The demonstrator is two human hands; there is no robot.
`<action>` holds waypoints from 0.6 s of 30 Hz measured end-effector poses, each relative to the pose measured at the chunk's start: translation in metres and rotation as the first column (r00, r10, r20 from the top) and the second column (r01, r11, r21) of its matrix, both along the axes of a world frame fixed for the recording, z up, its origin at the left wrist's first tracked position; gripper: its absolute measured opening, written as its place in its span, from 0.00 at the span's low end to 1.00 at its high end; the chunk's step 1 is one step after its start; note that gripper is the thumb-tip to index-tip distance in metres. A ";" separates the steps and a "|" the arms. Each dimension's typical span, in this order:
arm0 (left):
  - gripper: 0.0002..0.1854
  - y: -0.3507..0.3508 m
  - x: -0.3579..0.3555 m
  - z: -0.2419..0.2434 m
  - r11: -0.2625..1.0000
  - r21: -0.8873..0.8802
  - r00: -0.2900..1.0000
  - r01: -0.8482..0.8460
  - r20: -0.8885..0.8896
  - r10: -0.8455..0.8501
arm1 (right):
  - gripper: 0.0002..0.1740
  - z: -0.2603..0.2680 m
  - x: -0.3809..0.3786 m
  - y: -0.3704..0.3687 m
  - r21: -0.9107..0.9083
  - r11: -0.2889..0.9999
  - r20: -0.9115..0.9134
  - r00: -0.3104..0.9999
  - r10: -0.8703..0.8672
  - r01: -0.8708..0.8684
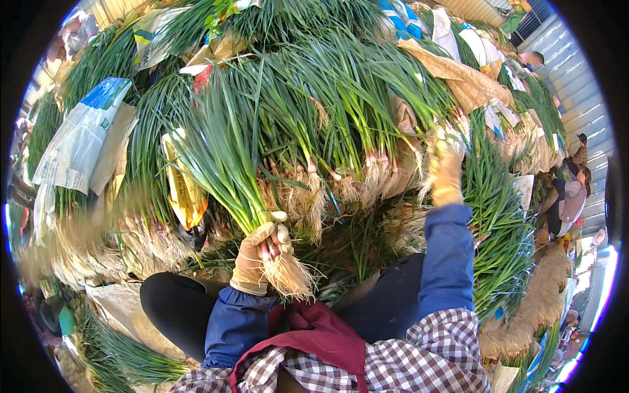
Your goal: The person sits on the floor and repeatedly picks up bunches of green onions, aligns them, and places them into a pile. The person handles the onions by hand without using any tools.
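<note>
Gloved in tan, my left hand (254,258) is closed around a bundle of green onions (241,196) just above its pale, stringy roots. The bundle's long leaves point up and to the left, over other green onions. To the right, my right hand (446,172), also gloved and blurred, reaches to the root ends of green onions at the right side of the large pile (339,98). Its fingers are blurred, so whether it grips any is unclear. Several loose green onions with roots showing lie along the pile's front edge between my hands.
A yellow plastic bag (182,184) and a white-and-blue plastic sack (91,132) lie on the onions at left. Brown sacking (459,78) covers part of the pile at upper right. More green onions (496,236) are heaped beside my right arm. A seated person (572,196) is at far right.
</note>
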State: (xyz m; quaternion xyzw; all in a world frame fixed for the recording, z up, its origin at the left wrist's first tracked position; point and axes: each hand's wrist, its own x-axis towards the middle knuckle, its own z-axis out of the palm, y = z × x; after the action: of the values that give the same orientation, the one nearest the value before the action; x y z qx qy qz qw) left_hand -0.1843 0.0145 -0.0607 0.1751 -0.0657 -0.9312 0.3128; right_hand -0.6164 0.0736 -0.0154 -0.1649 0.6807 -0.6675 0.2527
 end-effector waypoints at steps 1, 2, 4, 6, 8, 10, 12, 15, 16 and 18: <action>0.18 0.000 0.000 0.000 1.000 -0.010 1.000 -0.001 0.020 0.002 | 0.14 0.012 -0.004 0.027 0.008 0.997 0.027 0.997 -0.072 0.072; 0.18 0.000 0.001 0.001 1.000 -0.019 1.000 -0.011 0.015 0.012 | 0.15 0.021 -0.009 0.056 -0.110 0.990 0.037 0.996 -0.083 0.086; 0.19 0.000 0.003 0.002 0.999 -0.044 1.000 -0.014 0.013 0.014 | 0.14 0.027 -0.029 0.118 -0.107 0.972 -0.129 0.966 -0.222 0.209; 0.21 0.000 0.006 0.005 0.995 -0.094 1.000 -0.016 -0.023 0.014 | 0.15 0.024 -0.059 0.194 -0.198 0.939 -0.215 0.922 -0.322 0.281; 0.20 0.000 0.009 0.007 0.996 -0.085 1.000 -0.015 -0.008 0.014 | 0.14 0.011 -0.094 0.265 -0.199 0.818 -0.361 0.736 -0.573 0.539; 0.20 0.000 0.012 0.010 0.997 -0.080 1.000 -0.018 -0.022 0.016 | 0.13 0.004 -0.120 0.321 -0.088 0.732 -0.377 0.657 -0.652 0.676; 0.19 0.001 0.015 0.013 0.997 -0.080 0.998 -0.016 -0.068 0.010 | 0.14 0.005 -0.126 0.343 0.596 0.530 -0.645 0.753 -0.131 0.603; 0.19 0.003 0.015 0.018 0.996 -0.084 0.999 -0.015 -0.047 0.011 | 0.25 0.016 -0.102 0.290 0.853 -0.037 -0.469 0.795 0.385 0.521; 0.19 0.004 0.015 0.020 0.995 -0.098 1.000 -0.018 -0.016 0.016 | 0.29 0.019 -0.084 0.253 0.816 0.066 -0.528 0.694 0.489 0.574; 0.19 0.008 0.013 0.027 0.990 -0.138 0.999 -0.015 0.029 0.019 | 0.26 0.011 -0.046 0.161 0.712 0.534 -0.702 0.486 0.521 0.456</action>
State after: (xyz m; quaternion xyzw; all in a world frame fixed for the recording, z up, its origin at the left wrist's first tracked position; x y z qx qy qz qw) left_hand -0.1710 0.0226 -0.0336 0.1678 -0.1330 -0.9190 0.3310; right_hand -0.6627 0.2343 -0.0041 -0.3494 0.9325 -0.0596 -0.0695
